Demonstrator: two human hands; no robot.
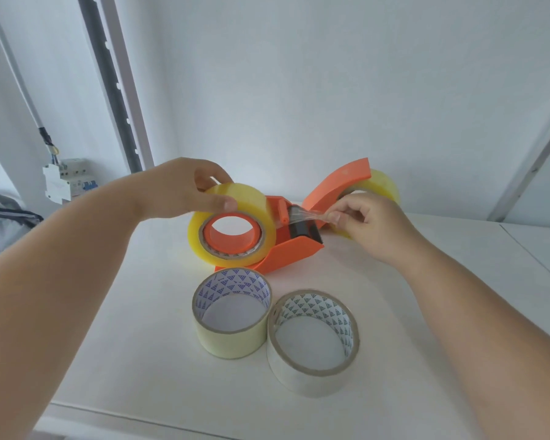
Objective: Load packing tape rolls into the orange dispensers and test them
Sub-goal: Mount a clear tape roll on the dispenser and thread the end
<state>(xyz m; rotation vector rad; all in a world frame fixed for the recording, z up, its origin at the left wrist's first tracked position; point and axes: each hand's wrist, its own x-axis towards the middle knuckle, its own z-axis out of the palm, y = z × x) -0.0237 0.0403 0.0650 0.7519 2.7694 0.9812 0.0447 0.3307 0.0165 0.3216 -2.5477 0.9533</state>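
Near dispenser [286, 252] stands on the counter [394, 312] with a yellow roll [235, 198] seated on its orange hub.

My left hand [185, 188] sits on top of that roll, thumb on the near face and fingers [204, 177] curled over the far edge. I judge this a brake: it pins roll and dispenser down so neither shifts under the pull.

My right hand [369, 217] pinches the free tape end [311, 215] between thumb and fingertips, just right of the black roller [302, 228]. The film looks crumpled and is drawn across toward the blade end, which reads as threading or a first test pull. Whether it passes under the small orange bar, I cannot tell.

Far dispenser [340, 182] lies right of centre behind my right hand, with its own roll [378, 185] already in.

Two spare rolls [232, 312] [313, 341] lie flat at the near edge, touching, out of the pull path.
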